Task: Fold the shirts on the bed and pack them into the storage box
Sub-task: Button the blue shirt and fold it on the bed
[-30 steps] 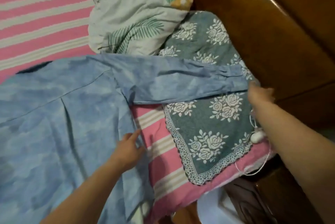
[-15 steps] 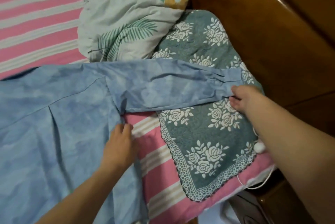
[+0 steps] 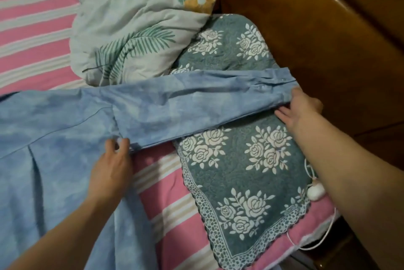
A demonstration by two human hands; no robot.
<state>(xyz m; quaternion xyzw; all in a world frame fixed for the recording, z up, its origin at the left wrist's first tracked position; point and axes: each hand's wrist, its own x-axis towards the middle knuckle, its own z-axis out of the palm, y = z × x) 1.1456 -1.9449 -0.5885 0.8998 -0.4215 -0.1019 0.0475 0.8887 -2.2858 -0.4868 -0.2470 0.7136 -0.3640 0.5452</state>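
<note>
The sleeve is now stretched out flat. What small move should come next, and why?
Probably fold the sleeve inward across the shirt body. The right hand holds its cuff, the left hand rests near the armpit, and the sleeve extends onto the floral pillow.
</note>
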